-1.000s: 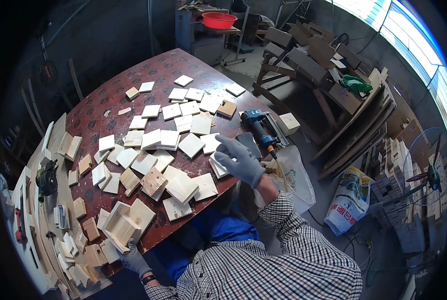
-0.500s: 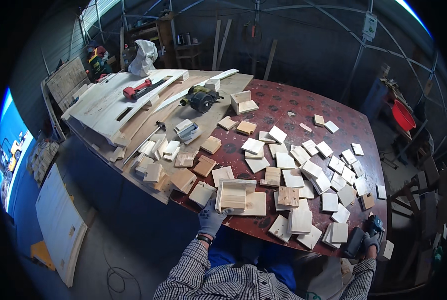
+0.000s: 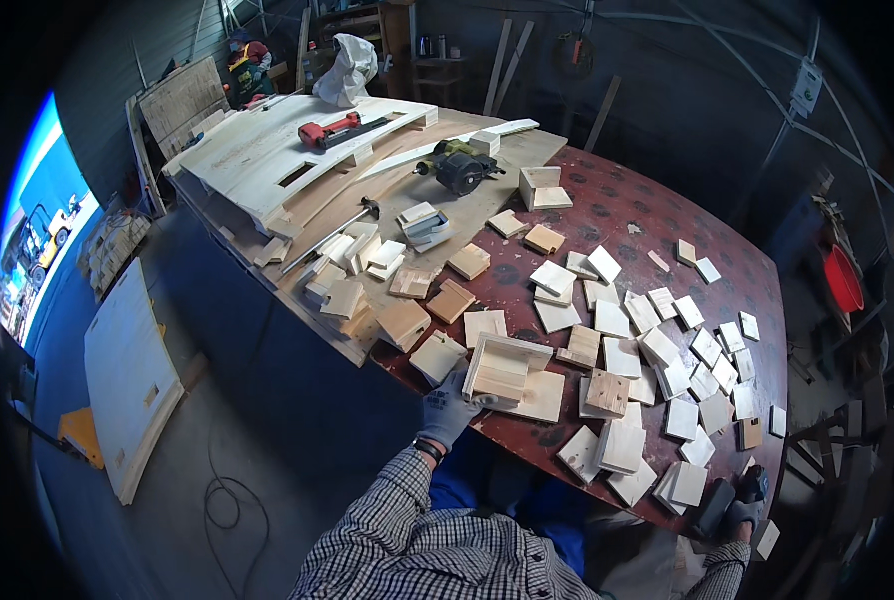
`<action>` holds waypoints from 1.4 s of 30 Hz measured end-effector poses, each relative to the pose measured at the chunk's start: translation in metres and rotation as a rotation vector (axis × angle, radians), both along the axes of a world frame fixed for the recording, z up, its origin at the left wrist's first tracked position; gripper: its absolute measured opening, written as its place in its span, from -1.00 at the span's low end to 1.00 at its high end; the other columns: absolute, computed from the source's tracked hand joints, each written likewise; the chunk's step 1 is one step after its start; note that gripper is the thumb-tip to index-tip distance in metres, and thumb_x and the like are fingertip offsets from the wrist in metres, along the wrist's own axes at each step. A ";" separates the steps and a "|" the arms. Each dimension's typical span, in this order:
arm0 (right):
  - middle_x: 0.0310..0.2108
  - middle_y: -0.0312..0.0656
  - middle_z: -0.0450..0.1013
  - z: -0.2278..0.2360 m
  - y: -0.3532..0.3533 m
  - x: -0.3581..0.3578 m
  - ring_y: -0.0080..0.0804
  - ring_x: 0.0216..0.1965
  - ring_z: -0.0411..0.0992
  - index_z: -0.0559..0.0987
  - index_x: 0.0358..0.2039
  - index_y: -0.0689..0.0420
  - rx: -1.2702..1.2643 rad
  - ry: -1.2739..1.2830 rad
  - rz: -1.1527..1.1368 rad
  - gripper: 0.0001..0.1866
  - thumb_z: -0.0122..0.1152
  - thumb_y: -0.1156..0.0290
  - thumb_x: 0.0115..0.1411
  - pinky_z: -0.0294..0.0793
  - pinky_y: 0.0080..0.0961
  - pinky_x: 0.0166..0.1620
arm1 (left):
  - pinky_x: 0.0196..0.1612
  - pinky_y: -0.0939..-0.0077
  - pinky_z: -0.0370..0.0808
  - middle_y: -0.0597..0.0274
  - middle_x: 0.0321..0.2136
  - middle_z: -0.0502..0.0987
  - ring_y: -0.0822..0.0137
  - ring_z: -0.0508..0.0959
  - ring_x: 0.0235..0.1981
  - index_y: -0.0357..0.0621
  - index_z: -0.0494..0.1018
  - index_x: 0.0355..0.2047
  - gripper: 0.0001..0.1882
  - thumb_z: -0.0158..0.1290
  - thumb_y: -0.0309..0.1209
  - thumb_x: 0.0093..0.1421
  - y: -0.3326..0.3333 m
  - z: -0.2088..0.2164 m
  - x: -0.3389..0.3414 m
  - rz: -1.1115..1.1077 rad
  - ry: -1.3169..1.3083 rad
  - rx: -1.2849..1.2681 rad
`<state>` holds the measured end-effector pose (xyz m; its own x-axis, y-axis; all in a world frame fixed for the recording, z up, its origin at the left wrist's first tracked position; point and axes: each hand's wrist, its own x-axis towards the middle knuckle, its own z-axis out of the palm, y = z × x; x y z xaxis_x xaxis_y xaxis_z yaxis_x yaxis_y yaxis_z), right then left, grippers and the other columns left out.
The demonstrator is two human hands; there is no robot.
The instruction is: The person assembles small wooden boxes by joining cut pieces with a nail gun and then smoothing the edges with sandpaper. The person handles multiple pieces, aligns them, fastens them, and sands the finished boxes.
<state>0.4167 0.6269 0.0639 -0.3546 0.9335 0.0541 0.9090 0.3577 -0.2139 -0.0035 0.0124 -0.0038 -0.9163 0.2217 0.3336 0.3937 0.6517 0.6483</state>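
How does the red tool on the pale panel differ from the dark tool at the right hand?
The red tool is bright red and black; the dark tool looks blackish.
The red tool lies on the pale panel; the dark tool is at the near edge of the red table.
No hand touches the red tool; the right hand grips the dark tool.
Both are handheld tools.

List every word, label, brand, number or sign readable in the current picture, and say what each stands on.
No text here reads clearly enough to quote.
Left hand: dark print on its gloved back, too small and blurred to read.
White box, upper right: small markings, too small to read.
Red tool and green-and-black tool: no legible lettering.
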 end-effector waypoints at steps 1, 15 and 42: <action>0.45 0.28 0.28 0.000 0.006 0.009 0.15 0.41 0.36 0.05 0.58 0.24 0.097 0.084 0.186 0.04 0.38 0.26 0.21 0.39 -0.11 0.39 | 0.10 0.11 0.63 0.06 0.11 0.62 -0.02 0.65 0.10 -0.02 0.48 0.27 -0.14 0.29 0.30 0.17 0.001 0.007 0.002 -0.025 -0.065 0.033; -0.27 -0.12 0.55 0.166 -0.169 0.039 -0.32 -0.25 0.54 0.50 0.15 0.31 -0.085 0.749 0.076 -0.61 0.26 0.38 0.41 0.59 -0.34 -0.13 | 0.08 0.16 0.64 -0.02 0.09 0.63 -0.05 0.66 0.07 -0.10 0.43 0.33 -0.10 0.33 0.25 0.17 -0.003 0.004 -0.001 -0.017 -0.071 0.042; -0.52 -0.26 0.49 0.139 -0.373 -0.394 -0.50 -0.61 0.49 0.56 -0.22 0.17 -1.283 0.077 0.713 -0.70 0.33 0.17 0.39 0.54 -0.52 -0.50 | -0.20 0.12 0.70 0.06 -0.05 0.66 -0.02 0.73 -0.14 0.00 0.45 0.23 -0.17 0.26 0.31 0.17 0.003 0.010 0.004 0.008 -0.089 0.068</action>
